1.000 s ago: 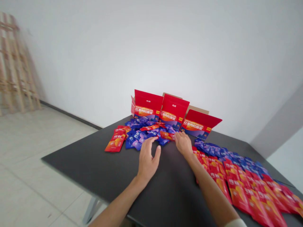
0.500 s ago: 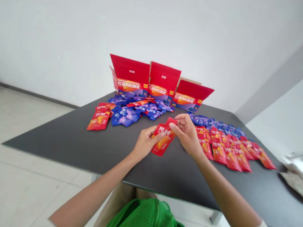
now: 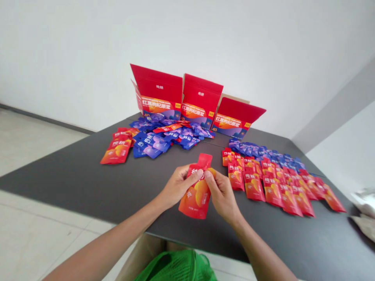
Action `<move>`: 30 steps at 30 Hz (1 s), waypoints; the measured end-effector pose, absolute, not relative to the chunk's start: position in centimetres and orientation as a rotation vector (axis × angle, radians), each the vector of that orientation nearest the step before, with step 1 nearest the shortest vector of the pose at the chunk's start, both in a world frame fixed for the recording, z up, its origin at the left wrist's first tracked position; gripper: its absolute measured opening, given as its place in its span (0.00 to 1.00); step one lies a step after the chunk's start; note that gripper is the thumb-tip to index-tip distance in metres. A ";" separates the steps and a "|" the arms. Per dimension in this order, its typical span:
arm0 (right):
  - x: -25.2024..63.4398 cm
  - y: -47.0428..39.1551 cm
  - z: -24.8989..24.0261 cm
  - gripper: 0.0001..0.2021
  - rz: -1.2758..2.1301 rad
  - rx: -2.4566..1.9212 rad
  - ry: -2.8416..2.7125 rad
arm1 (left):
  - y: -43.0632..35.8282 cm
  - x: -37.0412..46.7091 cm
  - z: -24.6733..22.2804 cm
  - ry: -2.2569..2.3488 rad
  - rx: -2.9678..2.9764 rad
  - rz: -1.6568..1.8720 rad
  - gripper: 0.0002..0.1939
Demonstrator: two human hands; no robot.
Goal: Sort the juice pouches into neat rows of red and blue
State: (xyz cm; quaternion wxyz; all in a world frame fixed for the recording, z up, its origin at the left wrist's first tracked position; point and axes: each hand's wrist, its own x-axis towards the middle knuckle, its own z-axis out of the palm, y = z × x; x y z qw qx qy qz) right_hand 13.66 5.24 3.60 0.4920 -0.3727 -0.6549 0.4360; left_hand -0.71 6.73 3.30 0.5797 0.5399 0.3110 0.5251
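L hand [image 3: 175, 185] is mostly closed, holding the left side of a red goji juice pouch [image 3: 195, 203] w/ its thumb on the front. R hand [image 3: 221, 193] is mostly closed too, pinching the upper right side, thumb also on the front.

Half a sec ago, the pouch was tipped more to the right & R hand was up by its top. Now it's almost straight up, nearer the body, & its top pokes out free btwn the hands. So I'd say the picking-up bit is done & the work is at the holding step, w/ this pouch not put down yet.

It's bright red, w/ a short flat neck [image 3: 204, 159], a pic of yellow-orange fruit & white writing, part of it hidden by a thumb. Bottom edge is a bit round. Can't tell how full it is.

Pouch is over the near part of the black table [image 3: 137, 181]; can't tell if it touches. A heap of blue pouches [image 3: 152, 144] is farther back on the left, & rows of red pouches [image 3: 254, 187] are on the right.
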 end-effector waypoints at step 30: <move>14.3 5.2 4.7 0.15 1.136 -0.823 -1.602 | 6.2 -1.5 4.2 0.782 1.730 1.214 0.14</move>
